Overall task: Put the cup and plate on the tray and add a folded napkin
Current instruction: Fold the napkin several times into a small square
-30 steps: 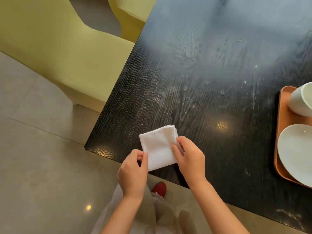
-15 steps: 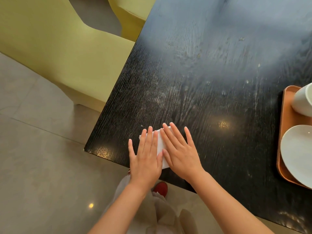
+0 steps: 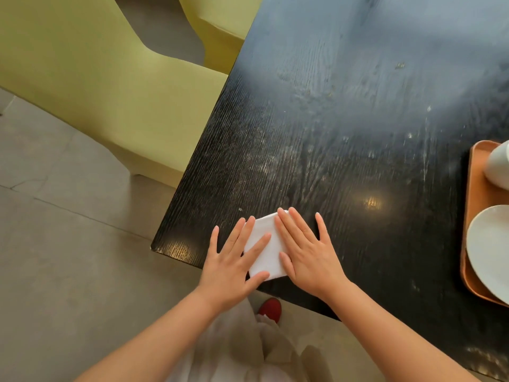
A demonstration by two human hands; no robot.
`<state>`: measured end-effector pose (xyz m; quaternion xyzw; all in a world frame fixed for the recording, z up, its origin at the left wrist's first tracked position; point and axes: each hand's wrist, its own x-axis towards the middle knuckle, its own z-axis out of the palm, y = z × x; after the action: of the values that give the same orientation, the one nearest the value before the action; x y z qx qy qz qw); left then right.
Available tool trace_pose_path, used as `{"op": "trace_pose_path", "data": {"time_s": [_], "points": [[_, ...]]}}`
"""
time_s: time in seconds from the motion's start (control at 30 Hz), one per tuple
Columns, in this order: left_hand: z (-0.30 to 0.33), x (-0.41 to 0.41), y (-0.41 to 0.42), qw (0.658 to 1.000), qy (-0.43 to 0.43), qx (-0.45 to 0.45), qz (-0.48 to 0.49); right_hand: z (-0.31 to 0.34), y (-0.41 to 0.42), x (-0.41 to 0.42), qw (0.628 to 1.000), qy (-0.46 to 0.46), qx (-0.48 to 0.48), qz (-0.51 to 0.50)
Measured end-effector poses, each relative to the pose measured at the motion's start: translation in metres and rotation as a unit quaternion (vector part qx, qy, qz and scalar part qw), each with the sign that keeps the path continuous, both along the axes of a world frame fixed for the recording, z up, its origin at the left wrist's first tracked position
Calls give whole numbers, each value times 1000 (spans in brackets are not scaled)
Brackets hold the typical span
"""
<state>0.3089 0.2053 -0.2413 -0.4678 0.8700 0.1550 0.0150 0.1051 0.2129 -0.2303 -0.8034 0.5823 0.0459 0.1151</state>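
napkin [image 3: 265,248] lies flat under both palms — left hand [image 3: 230,267], right hand [image 3: 308,253].

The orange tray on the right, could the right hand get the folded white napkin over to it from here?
Probably yes. The right hand lies flat on the folded white napkin, and only bare black wooden table lies between it and the orange tray. The tray's free space looks tight beside the white plate and white cup.

1. We see only part of the napkin [image 3: 265,252]; our left hand [image 3: 230,267] and right hand [image 3: 308,255] cover its sides.
2. The frame's right edge cuts off the cup [image 3: 499,168], plate [image 3: 489,252] and tray [image 3: 478,188].
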Motion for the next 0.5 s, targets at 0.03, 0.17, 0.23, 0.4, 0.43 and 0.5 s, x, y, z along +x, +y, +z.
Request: {"op": "trace_pose_path", "data": {"time_s": [0.03,0.17,0.23,0.4,0.43,0.5], "points": [[1,0,0,1000,0,3,0,1,0,1,1000,-2,2,-5],[3,16,1,999,-10,-12,-33,7,6,6,998,-1,10,-54],[4,28,4,998,-24,-28,-50,7,11,9,996,-5,15,-86],[21,27,7,998,-48,-1,-43,20,26,28,968,-98,-11,-230],[24,26,7,998,-47,10,-39,23,28,33,955,-130,-38,-264],[29,22,9,999,-24,35,-25,30,27,41,924,-191,-50,-328]]}}
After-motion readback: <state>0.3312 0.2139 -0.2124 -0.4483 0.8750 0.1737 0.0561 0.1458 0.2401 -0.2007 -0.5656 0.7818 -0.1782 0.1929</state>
